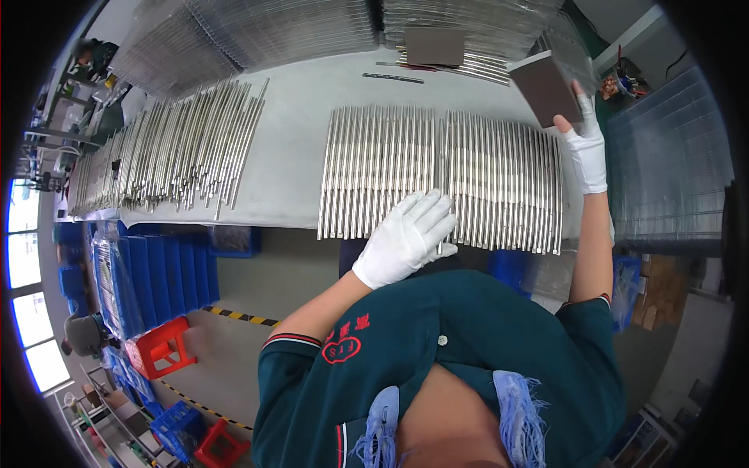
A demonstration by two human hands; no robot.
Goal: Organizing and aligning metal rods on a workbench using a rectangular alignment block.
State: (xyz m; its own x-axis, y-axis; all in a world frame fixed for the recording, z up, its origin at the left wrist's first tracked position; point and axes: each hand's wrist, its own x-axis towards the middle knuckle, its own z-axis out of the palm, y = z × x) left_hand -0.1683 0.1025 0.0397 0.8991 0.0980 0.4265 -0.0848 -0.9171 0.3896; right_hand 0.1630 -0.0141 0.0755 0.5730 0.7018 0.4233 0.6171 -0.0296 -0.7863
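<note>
My left hand [406, 240], in a white glove, lies flat with its fingers stretched over the near ends of slim silvery metal rods. The rods form two neat side-by-side rows, a left row [377, 156] and a right row [503, 175], all pointing away from me. My right hand [587, 152] wears a white glove that leaves the thumb and a fingertip bare. Between its thumb and fingers it grips a brown rectangular pad [546, 90] with a pale edge. The pad is tilted up above the table, beyond the far right end of the rods.
A looser spread of metal rods [191, 148] covers the left of the grey table [292, 156]. At the back lie a drill bit [392, 78] and another brown block [434, 47] resting on rods. Stacked clear plastic trays [285, 31] line the far edge. A red stool [162, 349] stands lower left.
</note>
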